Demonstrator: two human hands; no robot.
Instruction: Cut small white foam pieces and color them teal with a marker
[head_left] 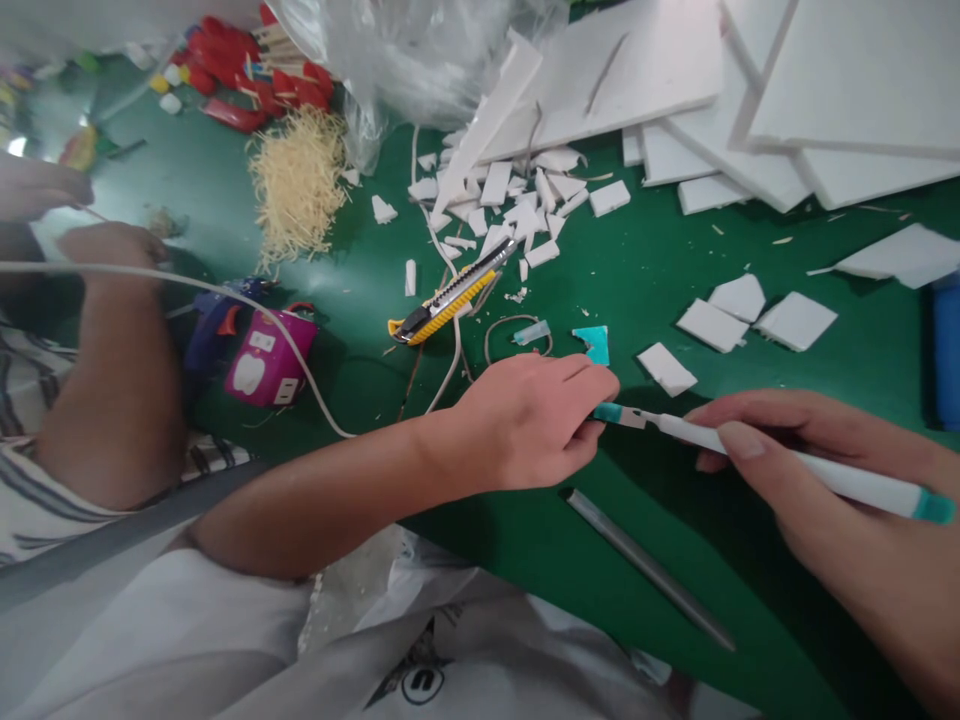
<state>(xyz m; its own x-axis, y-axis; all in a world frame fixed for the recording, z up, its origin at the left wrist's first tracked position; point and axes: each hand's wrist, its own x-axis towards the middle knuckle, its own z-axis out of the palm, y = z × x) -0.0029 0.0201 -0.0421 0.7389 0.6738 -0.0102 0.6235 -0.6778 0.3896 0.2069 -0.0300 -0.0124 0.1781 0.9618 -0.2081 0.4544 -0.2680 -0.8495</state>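
Note:
My right hand (806,455) is closed around a white marker pen (862,478) with a teal end, its narrow tip pointing left. My left hand (525,420) pinches a teal and whitish pen cap (621,413) right at the marker's tip; I cannot tell whether the two are joined. Just beyond my left fingers lies a small teal scrap (592,343). Several white foam pieces (666,368) rest past my right fingers. A grey metal tube (649,570) lies on the green table below both hands. Farther left is a yellow utility knife (454,295), its blade end pointing away.
White foam boards (862,80) are stacked at the back right, beside a heap of foam scraps (517,200) and a plastic bag (405,60). A white cable (300,360) crosses near a purple power socket (271,357). Another person's hands (112,245) are at the left.

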